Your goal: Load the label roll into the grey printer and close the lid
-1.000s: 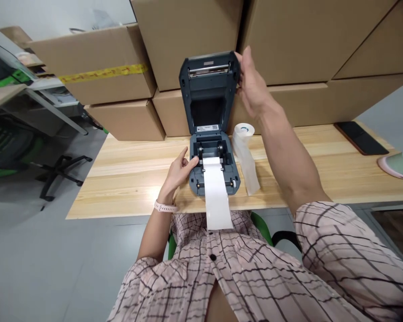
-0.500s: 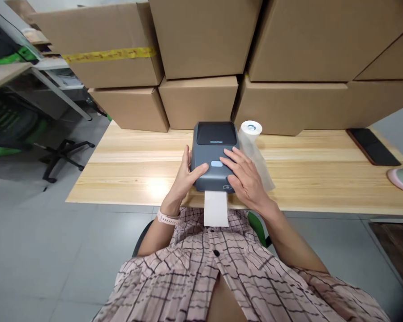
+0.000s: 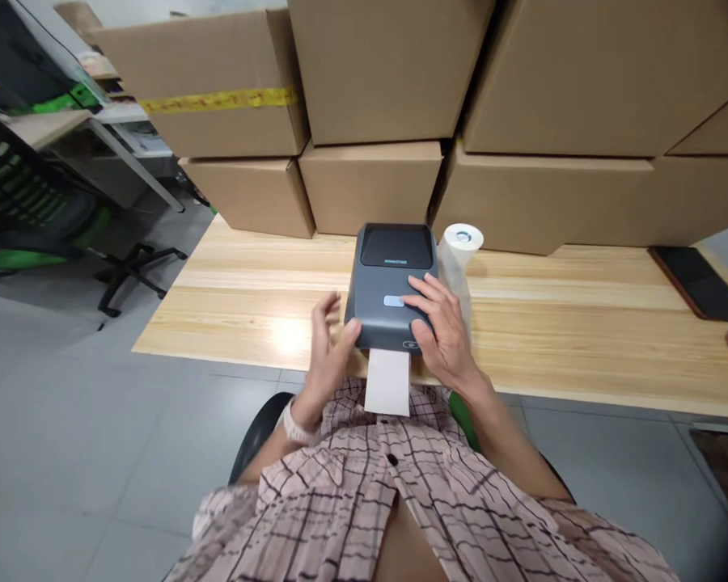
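A dark grey label printer (image 3: 376, 315) stands on the wooden table in front of me, with a dark window in its top and a light blue button. From its front slot a strip of white label paper (image 3: 388, 384) hangs over the table edge. My right hand (image 3: 442, 327) rests on the printer's right side, fingers spread, a fingertip at the button's right end. My left hand (image 3: 331, 343) is beside the left front corner, its thumb close to the casing and its fingers apart, slightly curled. Behind my right hand stands a white roll of labels (image 3: 463, 237), its loose end trailing down.
Cardboard boxes (image 3: 370, 182) are stacked along the table's back edge. A dark phone (image 3: 700, 281) lies at the right on the wooden table (image 3: 570, 323). An office chair (image 3: 42, 194) and another desk (image 3: 54, 125) are at the left.
My left hand has drawn back from the printer's top and side toward its front left corner. My right hand stays on the printer, its fingers slightly shifted. The view has turned a little.
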`<state>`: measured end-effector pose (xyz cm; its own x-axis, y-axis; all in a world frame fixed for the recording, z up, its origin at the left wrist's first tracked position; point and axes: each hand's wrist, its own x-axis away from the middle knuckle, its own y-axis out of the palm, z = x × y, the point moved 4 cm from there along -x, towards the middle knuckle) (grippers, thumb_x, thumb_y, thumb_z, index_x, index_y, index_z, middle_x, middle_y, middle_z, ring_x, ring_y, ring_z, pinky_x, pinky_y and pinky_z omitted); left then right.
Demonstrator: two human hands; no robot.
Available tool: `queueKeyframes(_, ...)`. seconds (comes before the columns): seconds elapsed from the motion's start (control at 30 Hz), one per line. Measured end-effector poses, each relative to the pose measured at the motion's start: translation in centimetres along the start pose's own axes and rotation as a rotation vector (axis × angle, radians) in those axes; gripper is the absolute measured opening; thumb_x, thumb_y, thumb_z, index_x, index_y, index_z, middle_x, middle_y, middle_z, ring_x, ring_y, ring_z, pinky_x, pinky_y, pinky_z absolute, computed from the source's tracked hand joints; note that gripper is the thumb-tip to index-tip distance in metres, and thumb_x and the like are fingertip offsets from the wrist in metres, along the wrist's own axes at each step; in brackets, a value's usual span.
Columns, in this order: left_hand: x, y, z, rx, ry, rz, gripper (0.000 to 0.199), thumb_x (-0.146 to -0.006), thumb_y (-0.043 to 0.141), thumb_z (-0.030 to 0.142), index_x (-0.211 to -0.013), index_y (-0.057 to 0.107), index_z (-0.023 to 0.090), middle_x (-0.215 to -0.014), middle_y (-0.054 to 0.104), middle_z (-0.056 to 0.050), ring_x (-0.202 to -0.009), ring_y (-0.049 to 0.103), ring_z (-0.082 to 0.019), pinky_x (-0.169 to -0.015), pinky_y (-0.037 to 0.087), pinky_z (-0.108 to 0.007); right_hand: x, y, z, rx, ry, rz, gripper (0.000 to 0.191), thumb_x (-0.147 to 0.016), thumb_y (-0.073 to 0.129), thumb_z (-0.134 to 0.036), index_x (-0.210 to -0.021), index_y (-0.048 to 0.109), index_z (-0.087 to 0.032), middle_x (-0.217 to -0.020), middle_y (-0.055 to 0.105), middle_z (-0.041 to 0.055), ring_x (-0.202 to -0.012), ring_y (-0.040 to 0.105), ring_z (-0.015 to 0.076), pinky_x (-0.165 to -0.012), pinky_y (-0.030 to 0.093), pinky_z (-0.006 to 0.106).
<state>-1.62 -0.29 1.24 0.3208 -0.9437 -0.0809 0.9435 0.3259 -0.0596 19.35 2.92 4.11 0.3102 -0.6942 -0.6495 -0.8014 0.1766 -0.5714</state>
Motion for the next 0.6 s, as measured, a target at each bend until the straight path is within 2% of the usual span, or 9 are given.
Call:
queueKeyframes(0.07,2.5,-1.6,-0.9,-0.059,-0.059,0.162,0.039,-0.086,0.072,0.056,-0.098,0.069,0.019,-0.096,0.07,-0.006,-0.088,0.064,-0.019,-0.077,0.052,-0.03,-0.1,-0.2,-0.2,0.008,0.003,-0.02,0.036,-0.109,0.039,-0.039,-0.135,0.06,-0.026,-0.152,0.058,0.0086,-0.151,0.043,0.0281,-0.122,0.037,0.055)
queueKeyframes(0.13,4.4,-0.9,-2.1,-0.032,-0.273,-0.141,0.042,-0.08,0.078,0.057,-0.073,0.068,0.017,-0.071,0.065,-0.002,-0.068,0.058,-0.015,-0.066,0.047,-0.028,-0.3,-0.4,-0.6,0.048,-0.002,-0.053,0.043,-0.109,0.035,-0.049,-0.134,0.062,-0.028,-0.152,0.059,0.0077,-0.15,0.044,0.0294,-0.121,0.036,0.056)
queueKeyframes(0.2,5.8,0.4,-2.6,0.079,-0.481,-0.425,0.043,-0.075,0.082,0.058,-0.073,0.073,0.016,-0.069,0.068,-0.003,-0.064,0.058,-0.015,-0.064,0.046,-0.029,-0.7,-0.8,-1.0,0.123,-0.002,-0.085,0.048,-0.108,0.032,-0.056,-0.134,0.065,-0.031,-0.152,0.06,0.0061,-0.147,0.046,0.0306,-0.121,0.033,0.059)
queueKeyframes(0.23,6.1,1.0,-2.5,0.135,-0.547,-0.505,0.044,-0.073,0.084,0.058,-0.078,0.077,0.015,-0.072,0.071,-0.004,-0.064,0.059,-0.016,-0.064,0.047,-0.029,-0.9,-0.9,-1.2,0.168,0.001,-0.103,0.049,-0.108,0.032,-0.057,-0.133,0.066,-0.032,-0.153,0.059,0.0054,-0.147,0.047,0.0313,-0.122,0.029,0.061)
queueKeyframes(0.3,6.0,1.6,-2.3,0.202,-0.594,-0.554,0.046,-0.07,0.086,0.058,-0.085,0.08,0.015,-0.077,0.074,-0.006,-0.067,0.062,-0.017,-0.066,0.047,-0.03,-1.7,-1.1,-1.6,0.243,-0.01,-0.156,0.047,-0.107,0.037,-0.059,-0.131,0.068,-0.033,-0.155,0.059,0.0044,-0.148,0.045,0.0327,-0.125,0.021,0.063)
queueKeyframes(0.4,5.3,1.5,-2.0,0.148,-0.534,-0.571,0.043,-0.071,0.086,0.057,-0.076,0.077,0.015,-0.07,0.07,-0.004,-0.063,0.058,-0.015,-0.063,0.045,-0.029,-2.7,-0.9,-1.9,0.282,-0.069,-0.244,0.043,-0.104,0.046,-0.06,-0.124,0.071,-0.031,-0.153,0.061,0.0037,-0.155,0.037,0.034,-0.128,0.012,0.066)
queueKeyframes(0.47,4.6,0.8,-1.9,0.066,-0.425,-0.526,0.045,-0.075,0.083,0.058,-0.064,0.07,0.016,-0.061,0.063,-0.001,-0.058,0.053,-0.013,-0.06,0.042,-0.027,-2.7,-0.9,-1.9,0.273,-0.086,-0.26,0.041,-0.103,0.049,-0.059,-0.122,0.071,-0.031,-0.152,0.061,0.0034,-0.156,0.035,0.0335,-0.129,0.011,0.066)
queueKeyframes(0.53,3.6,-0.6,-1.3,-0.003,-0.252,-0.342,0.048,-0.083,0.075,0.059,-0.061,0.066,0.018,-0.06,0.06,0.0,-0.059,0.052,-0.013,-0.06,0.043,-0.027,-1.9,-1.1,-1.7,0.243,-0.043,-0.199,0.038,-0.104,0.05,-0.056,-0.126,0.068,-0.032,-0.159,0.055,0.0034,-0.158,0.033,0.0328,-0.129,0.016,0.067)
queueKeyframes(0.6,2.5,-2.0,-0.3,-0.038,-0.074,-0.11,0.043,-0.093,0.064,0.059,-0.079,0.072,0.019,-0.077,0.07,-0.003,-0.071,0.061,-0.016,-0.067,0.049,-0.029,-0.4,-1.5,-1.3,0.157,0.054,-0.099,0.04,-0.105,0.048,-0.052,-0.139,0.06,-0.034,-0.167,0.042,0.0036,-0.16,0.029,0.0315,-0.127,0.024,0.067)
